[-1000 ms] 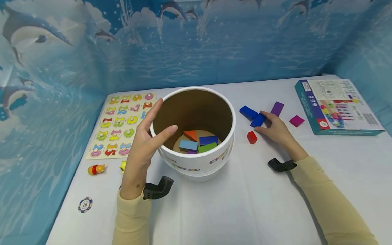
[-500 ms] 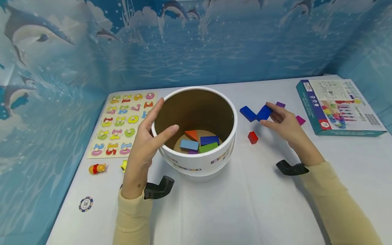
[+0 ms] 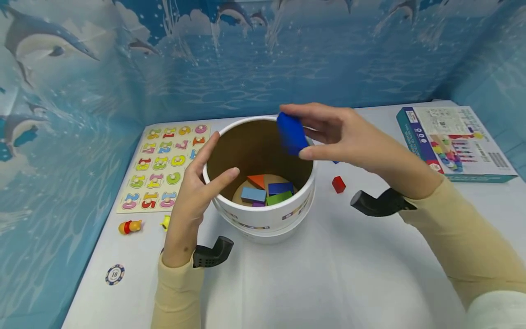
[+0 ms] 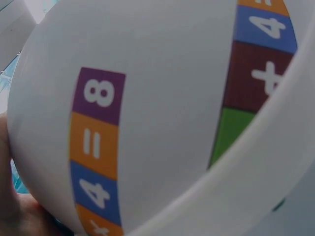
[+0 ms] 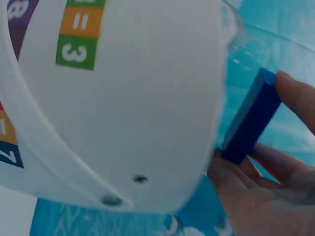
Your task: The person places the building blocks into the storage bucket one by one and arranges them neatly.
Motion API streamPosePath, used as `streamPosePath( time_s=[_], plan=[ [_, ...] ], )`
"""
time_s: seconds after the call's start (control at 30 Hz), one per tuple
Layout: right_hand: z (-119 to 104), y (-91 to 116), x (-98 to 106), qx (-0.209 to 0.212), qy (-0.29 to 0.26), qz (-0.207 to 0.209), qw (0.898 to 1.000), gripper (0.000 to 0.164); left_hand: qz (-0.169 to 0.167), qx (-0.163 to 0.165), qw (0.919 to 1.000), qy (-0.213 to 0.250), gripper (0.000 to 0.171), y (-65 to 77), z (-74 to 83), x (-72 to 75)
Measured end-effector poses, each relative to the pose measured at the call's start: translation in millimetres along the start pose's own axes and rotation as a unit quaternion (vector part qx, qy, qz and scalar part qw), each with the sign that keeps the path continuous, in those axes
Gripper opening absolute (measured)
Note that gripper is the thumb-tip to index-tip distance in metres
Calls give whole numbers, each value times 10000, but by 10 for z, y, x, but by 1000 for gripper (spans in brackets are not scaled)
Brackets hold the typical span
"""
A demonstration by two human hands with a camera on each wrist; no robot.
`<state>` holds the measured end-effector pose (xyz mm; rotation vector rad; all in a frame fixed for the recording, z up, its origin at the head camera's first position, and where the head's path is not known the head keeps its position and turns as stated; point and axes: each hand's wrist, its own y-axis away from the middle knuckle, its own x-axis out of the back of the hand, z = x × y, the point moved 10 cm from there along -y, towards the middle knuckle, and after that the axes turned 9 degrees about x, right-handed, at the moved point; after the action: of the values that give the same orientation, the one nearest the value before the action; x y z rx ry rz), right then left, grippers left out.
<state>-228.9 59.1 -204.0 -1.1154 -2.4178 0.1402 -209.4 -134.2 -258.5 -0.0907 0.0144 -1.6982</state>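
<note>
A white bucket [image 3: 287, 214] stands upright in the middle of the table, with coloured number sums printed on its wall in both wrist views. At its left rim my left hand [image 3: 193, 192] holds it, thumb over the opening. My right hand [image 3: 334, 132] pinches a blue rectangular block [image 3: 291, 133] over the right part of the bucket's mouth. In the right wrist view the blue block [image 5: 250, 118] stands on edge between thumb and fingertips, beside the bucket wall. Inside the bucket lie an orange triangular block [image 3: 256, 181], a light blue block [image 3: 252, 195], a green block [image 3: 278, 198] and others.
A small red block [image 3: 339, 184] lies right of the bucket, and my right arm hides most blocks behind it. A boxed set [image 3: 460, 141] is at the right. A number puzzle board [image 3: 158, 169], a bear figure [image 3: 129, 227] and a poker chip [image 3: 114, 274] are at left.
My right hand has lifted the blue block off the table and carried it left and up over the bucket's mouth. The left hand and the bucket stay put.
</note>
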Motion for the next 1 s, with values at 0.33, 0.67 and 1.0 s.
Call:
streamPosePath(
  time_s=[0.33, 0.67, 1.0],
  plan=[
    [287, -537, -650, 43, 2056, -2480, 9467, 65, -115, 33, 9999, 63, 68, -11, -15, -20],
    [271, -620, -787, 548, 2466, -2598, 9321, 56, -142, -70, 9998, 140, 72, 0, 4, 10],
    [820, 81, 639, 44, -151, 1579, 9873, 40, -24, -7, 10000, -10, 72, -17, -10, 16]
  ],
)
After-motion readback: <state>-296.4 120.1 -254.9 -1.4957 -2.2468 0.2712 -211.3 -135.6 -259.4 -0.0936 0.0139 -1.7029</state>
